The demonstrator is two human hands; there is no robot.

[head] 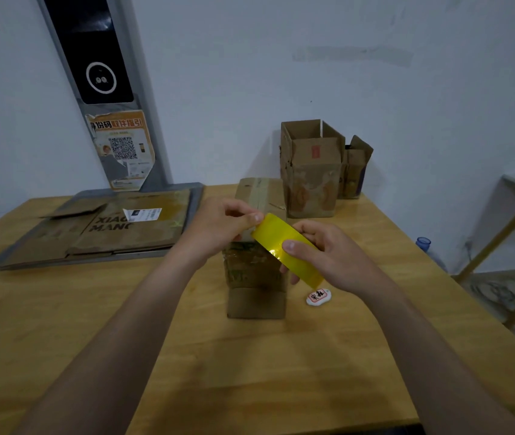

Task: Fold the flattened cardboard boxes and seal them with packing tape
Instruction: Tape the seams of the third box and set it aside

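Above the folded cardboard box [256, 277] on the tabletop [249, 372], we see the right hand [328, 259] gripping the yellow packing tape roll [284, 243] while the left hand [221, 227] pinches its edge, so we judge sealing is beginning and next needs a strip pulled onto the seam.

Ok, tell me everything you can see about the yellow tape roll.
The yellow tape roll is a wide, glossy band, plastic by its sheen, with a glint on its outer face. It is held tilted in the air over the near cardboard box. The right hand grips it, thumb on the outer face, fingers underneath. The left hand pinches its upper edge. No pulled-out strip shows.
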